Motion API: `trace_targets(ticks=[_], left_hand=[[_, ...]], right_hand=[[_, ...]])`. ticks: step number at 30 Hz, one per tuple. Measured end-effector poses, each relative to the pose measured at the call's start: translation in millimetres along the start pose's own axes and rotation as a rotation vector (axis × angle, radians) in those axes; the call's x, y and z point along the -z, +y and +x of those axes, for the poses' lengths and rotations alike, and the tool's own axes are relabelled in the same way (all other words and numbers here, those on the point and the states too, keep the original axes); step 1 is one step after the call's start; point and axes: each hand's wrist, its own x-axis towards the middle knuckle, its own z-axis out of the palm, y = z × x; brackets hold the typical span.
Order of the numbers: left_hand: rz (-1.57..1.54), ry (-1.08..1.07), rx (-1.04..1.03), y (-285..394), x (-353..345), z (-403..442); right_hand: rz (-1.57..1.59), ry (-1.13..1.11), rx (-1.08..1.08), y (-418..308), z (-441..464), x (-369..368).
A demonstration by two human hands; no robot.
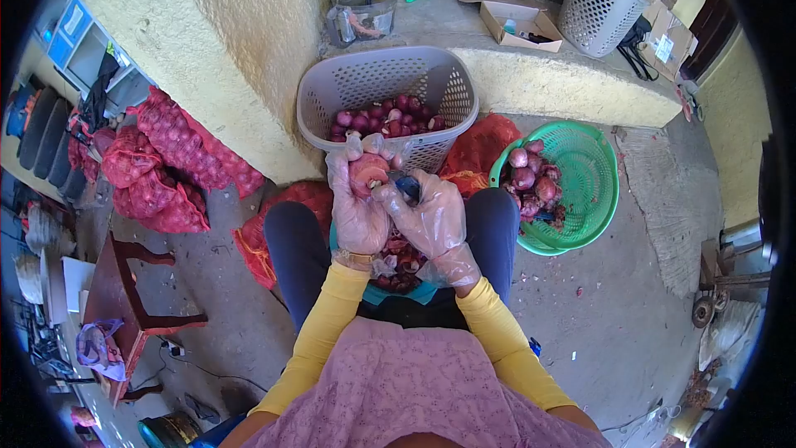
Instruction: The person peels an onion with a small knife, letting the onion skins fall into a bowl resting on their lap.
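Observation:
My left hand (pixel 362 207), in a clear plastic glove, grips a red onion (pixel 368 172) whose near end looks pale. Close against it is my gloved right hand (pixel 431 211), its fingers closed around a small dark blue tool (pixel 406 187); any blade is hidden. The right thumb meets the onion. Below both hands, between my knees, a teal tub (pixel 424 292) holds onion skins and scraps (pixel 400 278). Just beyond the hands stands a grey perforated basket (pixel 311 108) with many smooth purple onions (pixel 390 119) in it.
To the right, a green plastic basket (pixel 612 191) holds unpeeled onions (pixel 531 172). Red mesh sacks (pixel 178 149) of onions lean at the left near a wooden stool (pixel 128 307). A raised ledge (pixel 572 83) bears an open cardboard box (pixel 518 29) and a white basket (pixel 599 8).

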Motion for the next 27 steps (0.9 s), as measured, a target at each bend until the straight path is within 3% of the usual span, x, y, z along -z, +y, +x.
trace_targets(ticks=[3, 11, 13, 16, 21, 24, 27], left_hand=[[-0.019, 0.105, -0.032, -1, 3, 0], [-0.007, 0.097, 0.05, 5, 1, -4], [0.042, 0.118, 0.046, 5, -1, -3], [0.002, -0.02, 0.056, 6, 7, 1], [-0.011, 0.127, 0.092, 6, 19, -1], [0.022, 0.026, 0.087, 7, 10, 1], [0.075, 0.093, 0.127, 9, 9, -2]], right_hand=[[-0.056, 0.05, 0.065, 8, 4, 1], [-0.033, 0.022, 0.167, -5, 12, 11], [-0.085, -0.039, 0.147, -10, 13, 15], [-0.075, -0.102, 0.109, -5, 13, 16], [0.016, -0.152, 0.078, -8, 13, 17], [0.079, -0.187, 0.062, 1, 15, 18], [0.129, -0.213, 0.013, 4, 15, 17]])
